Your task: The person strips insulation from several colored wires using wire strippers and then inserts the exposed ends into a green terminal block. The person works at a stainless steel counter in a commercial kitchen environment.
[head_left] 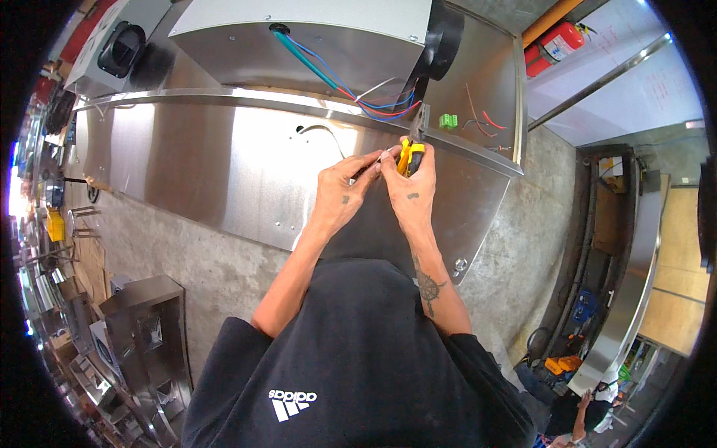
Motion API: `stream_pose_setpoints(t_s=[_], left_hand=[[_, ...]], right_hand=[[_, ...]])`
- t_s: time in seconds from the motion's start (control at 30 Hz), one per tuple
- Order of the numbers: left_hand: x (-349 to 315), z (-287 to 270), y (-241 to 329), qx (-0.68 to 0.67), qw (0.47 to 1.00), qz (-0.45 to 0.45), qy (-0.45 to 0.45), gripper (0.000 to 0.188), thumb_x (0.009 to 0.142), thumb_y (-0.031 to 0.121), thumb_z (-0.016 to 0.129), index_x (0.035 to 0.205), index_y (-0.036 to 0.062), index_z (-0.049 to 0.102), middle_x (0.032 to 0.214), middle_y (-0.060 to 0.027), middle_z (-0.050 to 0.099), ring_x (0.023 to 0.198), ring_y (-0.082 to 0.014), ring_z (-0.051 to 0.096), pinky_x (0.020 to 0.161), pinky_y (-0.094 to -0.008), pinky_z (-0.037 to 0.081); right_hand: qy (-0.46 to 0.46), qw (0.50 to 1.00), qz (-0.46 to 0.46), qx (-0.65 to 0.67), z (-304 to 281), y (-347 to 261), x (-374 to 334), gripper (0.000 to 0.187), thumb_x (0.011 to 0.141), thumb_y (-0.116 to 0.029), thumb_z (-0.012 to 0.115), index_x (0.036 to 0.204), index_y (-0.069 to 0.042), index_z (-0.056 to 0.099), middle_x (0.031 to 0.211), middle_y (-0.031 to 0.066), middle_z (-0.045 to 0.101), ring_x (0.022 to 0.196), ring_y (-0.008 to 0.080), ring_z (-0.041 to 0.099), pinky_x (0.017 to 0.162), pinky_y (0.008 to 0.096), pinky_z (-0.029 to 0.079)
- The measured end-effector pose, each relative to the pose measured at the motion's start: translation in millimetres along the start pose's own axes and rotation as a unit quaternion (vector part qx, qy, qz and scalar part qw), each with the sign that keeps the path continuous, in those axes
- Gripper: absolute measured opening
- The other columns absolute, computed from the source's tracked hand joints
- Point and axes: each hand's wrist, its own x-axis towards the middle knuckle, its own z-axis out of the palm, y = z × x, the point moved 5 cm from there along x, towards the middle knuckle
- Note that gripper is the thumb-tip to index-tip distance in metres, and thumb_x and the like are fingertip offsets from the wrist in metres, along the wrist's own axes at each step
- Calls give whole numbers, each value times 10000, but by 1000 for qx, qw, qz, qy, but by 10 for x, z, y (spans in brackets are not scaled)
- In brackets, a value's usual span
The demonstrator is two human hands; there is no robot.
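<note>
Holding: I see my right hand [409, 187] closed around a yellow and black tool [410, 158], with the tool's top poking up above my fingers.
Left hand: my left hand [340, 196] pinches a thin white wire [388, 154] at its fingertips, right beside the tool.
Hands together: both hands meet close together, almost touching, above the front edge of the big shiny metal box [224, 157].
Wires: blue, red and green wires [351, 86] come out of a hole in the grey metal case [314, 37] and hang down toward my hands.
Small part: a little green plug block [448, 120] sits on the metal, just right of the tool.
Far off: a red fire bottle [556, 45] stands by the wall.
</note>
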Motion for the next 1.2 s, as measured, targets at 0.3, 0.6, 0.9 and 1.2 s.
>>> stream_pose_setpoints(t_s=[0.3,0.6,0.9,1.2], left_hand=[[19,40,100,39,999,32,17,200,1050,121,754,1206,11,813,1013,-151,800,864,-201,764,760,-333,591],[28,42,222,98,987,126,11,180,1041,83,757,1190,-6,802,1029,-151,808,873,-217,776,750,-336,602],[46,48,-65,-185,975,-121,-4,286,1052,159,775,1262,-30,734,986,-36,743,881,-101,672,812,-266,553],[209,-108,-493,-185,979,-79,-40,247,1106,183,687,1265,-5,713,1089,-14,689,935,-81,598,851,-261,510]], right_hand=[[11,996,29,88,-61,35,-23,394,1047,-44,742,1388,-24,544,1083,33,679,885,102,665,781,271,574],[18,993,13,118,-127,-35,-7,411,1044,-65,738,1395,-13,530,1121,48,668,1017,99,646,890,272,565],[-10,985,26,169,-78,21,-29,440,1040,-19,732,1416,-19,502,1089,39,673,921,114,646,833,273,554],[15,999,-12,28,42,288,21,565,987,-197,793,1442,-22,509,1068,87,645,966,185,630,855,394,553]])
